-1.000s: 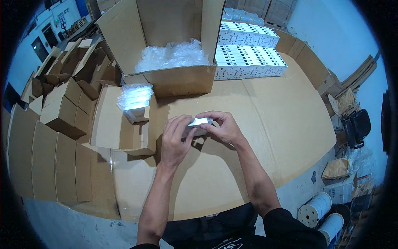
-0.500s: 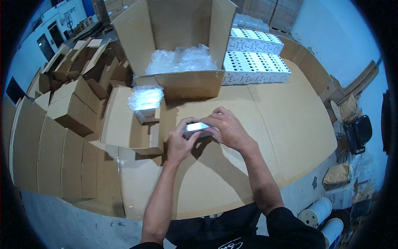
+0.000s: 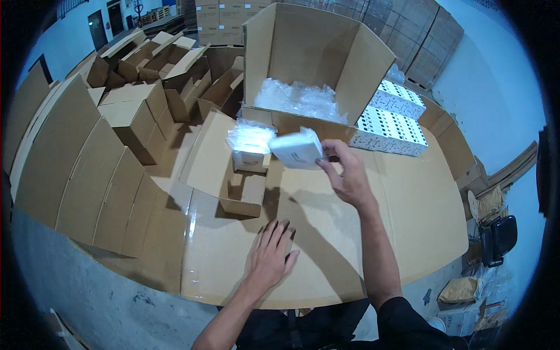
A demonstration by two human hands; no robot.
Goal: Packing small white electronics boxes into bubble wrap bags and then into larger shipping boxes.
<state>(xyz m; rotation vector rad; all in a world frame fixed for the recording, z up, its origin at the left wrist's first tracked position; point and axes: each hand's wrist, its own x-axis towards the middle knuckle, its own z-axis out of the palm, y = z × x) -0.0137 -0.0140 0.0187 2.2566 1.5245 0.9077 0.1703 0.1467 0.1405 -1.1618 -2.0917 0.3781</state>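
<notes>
We are holding the white packet (image 3: 296, 149) by its edge in our right hand (image 3: 345, 175), raised beside the small open box (image 3: 252, 153) | left hand (image 3: 270, 256) resting open on table (image 3: 373, 233) | risk: thin pinch letting it slip.

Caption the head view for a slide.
Right hand lifts a small white packet over the cardboard-covered table; left hand rests flat.

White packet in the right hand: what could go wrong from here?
The right hand pinches the white packet only at one edge, in the air above the small open box, so it might slip or tilt. That box already seems to hold a wrapped packet sticking out on top; another may not seat. The left hand lies flat on the cardboard-covered table, steadying nothing.
</notes>
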